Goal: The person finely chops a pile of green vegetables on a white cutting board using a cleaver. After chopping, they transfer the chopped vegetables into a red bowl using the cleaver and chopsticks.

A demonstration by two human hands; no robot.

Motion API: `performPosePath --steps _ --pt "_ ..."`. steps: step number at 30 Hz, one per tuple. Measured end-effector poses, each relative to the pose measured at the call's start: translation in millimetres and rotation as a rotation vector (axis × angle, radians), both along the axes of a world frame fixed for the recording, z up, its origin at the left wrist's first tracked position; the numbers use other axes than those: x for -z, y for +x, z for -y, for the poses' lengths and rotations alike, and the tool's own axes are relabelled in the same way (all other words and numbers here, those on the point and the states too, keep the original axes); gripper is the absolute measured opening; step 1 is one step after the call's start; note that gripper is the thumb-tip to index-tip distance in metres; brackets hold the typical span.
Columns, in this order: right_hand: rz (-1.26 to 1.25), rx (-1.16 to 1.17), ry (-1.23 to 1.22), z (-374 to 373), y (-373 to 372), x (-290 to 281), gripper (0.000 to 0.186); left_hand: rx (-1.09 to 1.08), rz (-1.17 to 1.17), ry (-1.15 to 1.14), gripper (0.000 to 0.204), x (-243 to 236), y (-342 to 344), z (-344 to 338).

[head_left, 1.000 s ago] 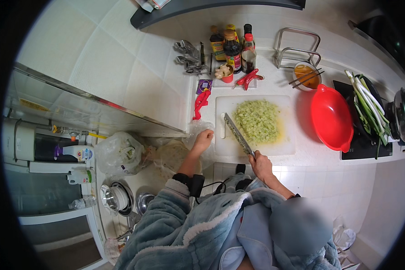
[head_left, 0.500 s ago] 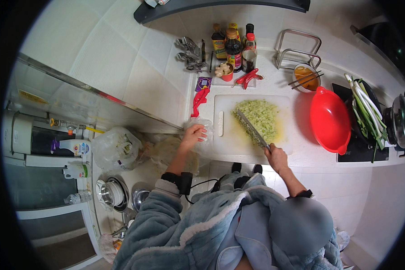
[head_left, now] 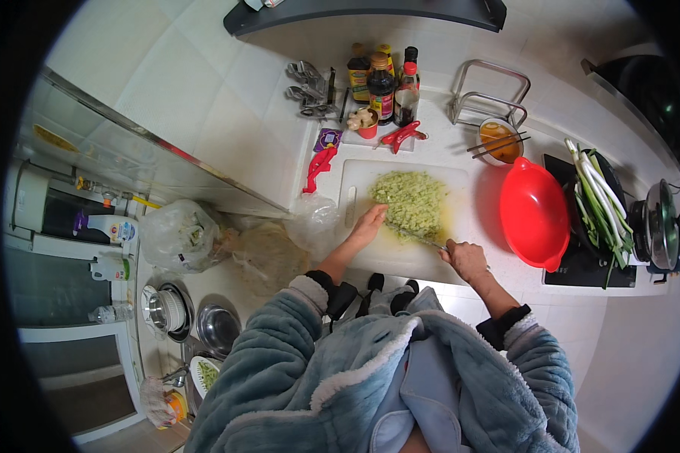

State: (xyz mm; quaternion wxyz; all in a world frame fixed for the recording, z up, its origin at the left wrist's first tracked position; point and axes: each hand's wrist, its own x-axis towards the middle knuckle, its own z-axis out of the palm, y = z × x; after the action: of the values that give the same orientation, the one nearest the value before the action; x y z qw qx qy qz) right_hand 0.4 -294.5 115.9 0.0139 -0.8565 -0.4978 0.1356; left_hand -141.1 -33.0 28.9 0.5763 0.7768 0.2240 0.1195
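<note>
Knife (head_left: pixel 418 235) was gripped by its handle in the right hand (head_left: pixel 465 259), fingers clenched around it, with the blade running from that hand toward the left hand (head_left: pixel 368 225) and lying low against the white cutting board (head_left: pixel 359 177). The left hand lay flat and open, fingers extended, with its fingertips touching the near edge of the pile of chopped green vegetable (head_left: pixel 412 200); it grasped nothing. The blade tip sat just beside the left fingertips, at the near edge of the pile. The pile lay on the board directly beyond both hands.

Beyond the right hand and to its outer side, a red bowl (head_left: pixel 534 214) rested just beside the board. Farther out on the same side, long green onions (head_left: pixel 595 204) lay on a dark surface. Beyond the red bowl stood a small bowl of orange liquid (head_left: pixel 499 141) with chopsticks across it. Beyond the pile, against the wall, stood dark sauce bottles (head_left: pixel 389 84). Beyond the left hand, a red utensil (head_left: pixel 317 167) lay next to the board. To the outer side of the left forearm, a clear plastic bag (head_left: pixel 180 235) sat on the counter.
</note>
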Motion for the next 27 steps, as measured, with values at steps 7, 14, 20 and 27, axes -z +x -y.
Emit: performPosePath --steps 7,14,20,27 --pt "-0.054 -0.018 0.086 10 13 9 0.037 -0.080 0.020 -0.060 0.036 -2 12 14" --pt "-0.102 -0.034 -0.014 -1 35 3 0.040 -0.236 0.050 0.254 0.045 7 38 24" --pt "-0.056 -0.134 0.090 -9 47 0 0.043 -0.430 -0.275 0.536 0.054 1 44 24" --pt "-0.103 -0.092 -0.016 -12 43 -16 0.044 -0.417 -0.187 0.482 0.054 15 38 21"
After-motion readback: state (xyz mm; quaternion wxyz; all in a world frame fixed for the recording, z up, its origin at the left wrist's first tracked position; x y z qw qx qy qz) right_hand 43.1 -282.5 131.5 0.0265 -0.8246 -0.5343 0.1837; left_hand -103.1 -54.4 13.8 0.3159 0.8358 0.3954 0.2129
